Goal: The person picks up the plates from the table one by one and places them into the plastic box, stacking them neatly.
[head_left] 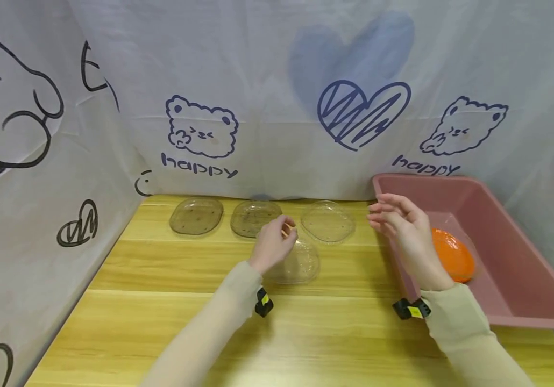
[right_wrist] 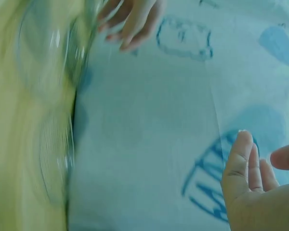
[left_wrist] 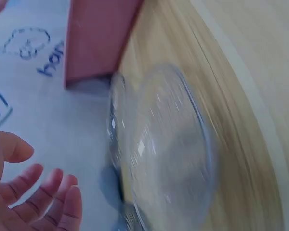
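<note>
My left hand (head_left: 273, 244) hovers over a clear scalloped dish (head_left: 302, 264), its fingers loosely bent. In the left wrist view that hand (left_wrist: 43, 202) has nothing between thumb and fingers, and the clear dish (left_wrist: 168, 154) lies apart from it, blurred. My right hand (head_left: 405, 234) is raised above the left rim of a pink bin (head_left: 514, 252), fingers extended. The right wrist view shows this hand (right_wrist: 250, 183) holding nothing. Inside the bin rests an orange plate (head_left: 453, 255), partly hidden by my right wrist.
Along the back of the wooden table (head_left: 170, 317) lie a grey-tinted dish (head_left: 197, 216), a second tinted dish (head_left: 253, 215) and another clear dish (head_left: 327, 221). A white printed cloth (head_left: 267, 97) hangs behind them and also along the left side.
</note>
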A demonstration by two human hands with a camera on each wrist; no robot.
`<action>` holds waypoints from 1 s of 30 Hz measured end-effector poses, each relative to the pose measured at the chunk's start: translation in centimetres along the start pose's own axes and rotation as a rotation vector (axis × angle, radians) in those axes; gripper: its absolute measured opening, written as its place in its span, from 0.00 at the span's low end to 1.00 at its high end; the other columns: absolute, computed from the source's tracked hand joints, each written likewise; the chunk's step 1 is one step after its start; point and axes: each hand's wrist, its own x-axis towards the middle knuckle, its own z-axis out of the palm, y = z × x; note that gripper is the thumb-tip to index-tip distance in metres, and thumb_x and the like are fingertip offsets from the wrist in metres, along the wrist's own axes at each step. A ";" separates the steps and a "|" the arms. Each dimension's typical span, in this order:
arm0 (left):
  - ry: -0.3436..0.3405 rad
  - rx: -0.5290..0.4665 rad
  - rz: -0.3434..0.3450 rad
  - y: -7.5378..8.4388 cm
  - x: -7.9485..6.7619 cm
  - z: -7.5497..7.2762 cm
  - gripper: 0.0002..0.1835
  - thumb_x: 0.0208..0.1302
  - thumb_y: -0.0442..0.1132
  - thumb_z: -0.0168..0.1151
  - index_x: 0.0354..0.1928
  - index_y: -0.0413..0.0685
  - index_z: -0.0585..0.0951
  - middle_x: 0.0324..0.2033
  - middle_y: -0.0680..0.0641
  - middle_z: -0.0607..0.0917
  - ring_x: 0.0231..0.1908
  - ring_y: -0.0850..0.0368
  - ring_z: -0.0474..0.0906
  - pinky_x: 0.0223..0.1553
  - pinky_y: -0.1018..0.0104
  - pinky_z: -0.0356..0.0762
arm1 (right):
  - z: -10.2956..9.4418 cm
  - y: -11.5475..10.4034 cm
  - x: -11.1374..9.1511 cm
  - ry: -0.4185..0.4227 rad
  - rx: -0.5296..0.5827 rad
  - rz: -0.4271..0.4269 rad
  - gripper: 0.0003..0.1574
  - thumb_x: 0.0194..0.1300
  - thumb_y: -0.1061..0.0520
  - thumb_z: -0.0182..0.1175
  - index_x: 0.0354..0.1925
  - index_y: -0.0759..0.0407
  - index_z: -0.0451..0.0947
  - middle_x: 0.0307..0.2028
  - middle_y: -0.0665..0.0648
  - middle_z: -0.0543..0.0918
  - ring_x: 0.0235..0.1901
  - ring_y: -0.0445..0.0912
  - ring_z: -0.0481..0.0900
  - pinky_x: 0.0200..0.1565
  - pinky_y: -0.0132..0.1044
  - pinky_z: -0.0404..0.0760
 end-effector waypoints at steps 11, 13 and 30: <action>-0.053 0.098 -0.240 -4.4 -0.8 -2.0 0.22 0.71 0.42 0.58 0.61 0.37 0.73 0.22 0.51 0.75 0.19 0.59 0.68 0.23 0.67 0.68 | 5.4 3.5 -0.7 -0.011 0.153 0.226 0.15 0.76 0.65 0.46 0.55 0.53 0.72 0.41 0.47 0.83 0.42 0.41 0.85 0.50 0.31 0.85; -0.077 0.107 -0.279 -4.8 -1.0 -2.2 0.24 0.72 0.44 0.58 0.63 0.37 0.71 0.22 0.50 0.75 0.19 0.58 0.69 0.23 0.67 0.68 | 6.0 4.3 -0.7 -0.002 0.180 0.282 0.17 0.76 0.65 0.45 0.58 0.54 0.70 0.41 0.47 0.83 0.44 0.42 0.85 0.51 0.31 0.85; -0.244 0.166 -0.398 -6.7 -1.2 -2.0 0.20 0.73 0.50 0.57 0.25 0.45 0.77 0.19 0.47 0.81 0.20 0.57 0.74 0.22 0.67 0.71 | 6.5 10.0 0.4 0.082 0.253 0.495 0.23 0.75 0.64 0.45 0.66 0.61 0.64 0.48 0.53 0.79 0.47 0.43 0.81 0.54 0.29 0.83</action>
